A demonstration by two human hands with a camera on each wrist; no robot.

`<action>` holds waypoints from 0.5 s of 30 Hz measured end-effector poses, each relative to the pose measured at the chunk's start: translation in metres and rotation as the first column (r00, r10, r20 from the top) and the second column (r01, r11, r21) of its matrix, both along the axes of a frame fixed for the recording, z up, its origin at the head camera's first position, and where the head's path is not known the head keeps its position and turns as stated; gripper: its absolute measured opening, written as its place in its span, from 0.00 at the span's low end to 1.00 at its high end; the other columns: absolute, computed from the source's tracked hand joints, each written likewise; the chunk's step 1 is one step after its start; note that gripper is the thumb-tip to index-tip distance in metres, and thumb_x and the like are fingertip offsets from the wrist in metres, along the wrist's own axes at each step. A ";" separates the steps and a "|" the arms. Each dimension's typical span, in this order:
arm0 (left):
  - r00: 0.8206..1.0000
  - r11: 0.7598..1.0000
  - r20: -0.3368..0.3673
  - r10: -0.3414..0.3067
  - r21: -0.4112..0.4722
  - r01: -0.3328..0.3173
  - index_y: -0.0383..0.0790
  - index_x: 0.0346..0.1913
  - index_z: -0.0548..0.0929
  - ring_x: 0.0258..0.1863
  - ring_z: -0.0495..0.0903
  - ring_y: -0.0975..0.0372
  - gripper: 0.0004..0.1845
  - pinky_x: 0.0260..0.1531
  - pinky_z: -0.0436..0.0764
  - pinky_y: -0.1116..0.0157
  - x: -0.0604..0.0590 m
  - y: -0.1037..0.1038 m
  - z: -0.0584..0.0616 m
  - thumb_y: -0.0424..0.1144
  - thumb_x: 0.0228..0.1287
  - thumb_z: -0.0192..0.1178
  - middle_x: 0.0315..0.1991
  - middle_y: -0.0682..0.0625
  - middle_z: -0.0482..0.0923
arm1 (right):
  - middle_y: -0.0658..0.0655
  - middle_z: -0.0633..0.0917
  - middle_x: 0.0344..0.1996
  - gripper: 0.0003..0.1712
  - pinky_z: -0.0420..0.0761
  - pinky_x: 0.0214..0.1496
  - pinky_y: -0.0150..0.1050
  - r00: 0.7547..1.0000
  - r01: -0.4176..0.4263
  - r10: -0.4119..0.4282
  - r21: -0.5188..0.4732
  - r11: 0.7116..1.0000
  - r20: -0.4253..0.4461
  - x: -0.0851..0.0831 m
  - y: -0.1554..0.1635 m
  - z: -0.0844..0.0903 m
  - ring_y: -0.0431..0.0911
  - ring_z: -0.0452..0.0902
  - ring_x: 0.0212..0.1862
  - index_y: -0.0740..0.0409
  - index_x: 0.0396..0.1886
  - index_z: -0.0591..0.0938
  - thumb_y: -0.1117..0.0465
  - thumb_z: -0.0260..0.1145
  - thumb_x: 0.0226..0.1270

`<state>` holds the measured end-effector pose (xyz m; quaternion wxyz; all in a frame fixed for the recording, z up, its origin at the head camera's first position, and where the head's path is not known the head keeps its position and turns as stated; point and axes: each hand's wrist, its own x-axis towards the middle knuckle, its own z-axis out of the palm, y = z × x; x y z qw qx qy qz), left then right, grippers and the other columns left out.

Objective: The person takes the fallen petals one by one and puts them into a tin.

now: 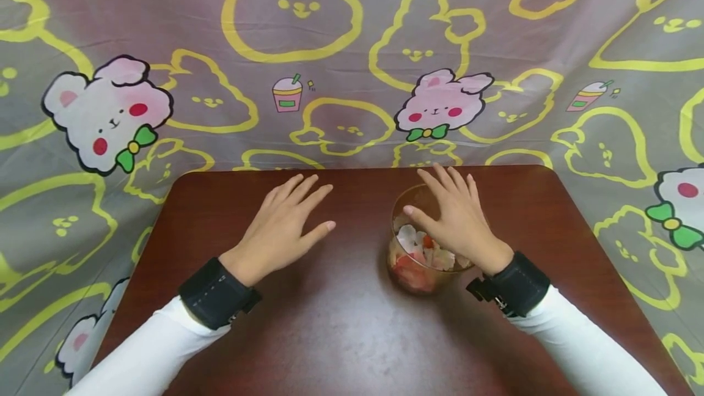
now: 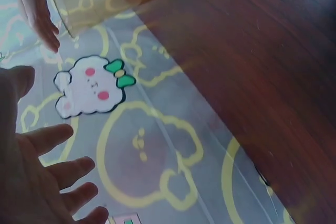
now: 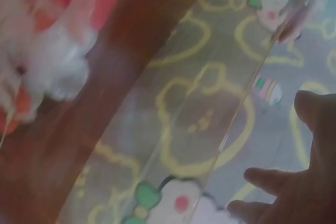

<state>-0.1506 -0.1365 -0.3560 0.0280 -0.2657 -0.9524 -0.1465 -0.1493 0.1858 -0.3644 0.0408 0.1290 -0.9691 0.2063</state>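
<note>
On the right half of the table stands a clear, brownish-tinted glass container (image 1: 408, 203) with a wide round mouth. White, pink and red pieces (image 1: 409, 240) lie in its lower part; their kind cannot be told. My right hand (image 1: 462, 219) is over the container's right side, fingers spread, gripping nothing; whether it touches the rim is unclear. My left hand (image 1: 280, 225) hovers above the table to the left of the container, fingers spread and holding nothing. In the right wrist view the pieces (image 3: 58, 61) look crumpled and blurred through the glass.
The dark reddish-brown table (image 1: 341, 322) has rounded far corners. Behind it and along both sides hangs a grey cloth (image 1: 341, 17) with yellow outlines and cartoon animals. Black bands (image 1: 217, 293) circle both wrists, over white sleeves (image 1: 159, 338).
</note>
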 end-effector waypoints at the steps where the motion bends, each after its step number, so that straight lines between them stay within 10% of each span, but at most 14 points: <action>1: 1.000 1.000 -0.005 0.005 -0.003 -0.005 0.48 0.77 0.64 0.80 0.52 0.44 0.38 0.75 0.54 0.40 0.002 -0.004 -0.001 0.60 0.71 0.57 0.79 0.40 0.58 | 0.61 0.57 0.80 0.47 0.37 0.78 0.68 1.000 -0.016 0.016 -0.001 1.000 -0.009 0.003 -0.004 0.001 0.64 0.47 0.80 0.49 0.80 0.61 0.35 0.62 0.68; 15: 0.998 0.997 0.016 0.055 -0.060 -0.054 0.55 0.77 0.64 0.81 0.46 0.41 0.38 0.75 0.48 0.37 0.040 -0.041 -0.002 0.64 0.69 0.57 0.82 0.43 0.51 | 0.51 0.58 0.81 0.50 0.37 0.81 0.63 0.981 -0.189 0.189 0.020 0.982 -0.051 0.048 -0.050 0.007 0.57 0.47 0.82 0.41 0.81 0.58 0.32 0.65 0.63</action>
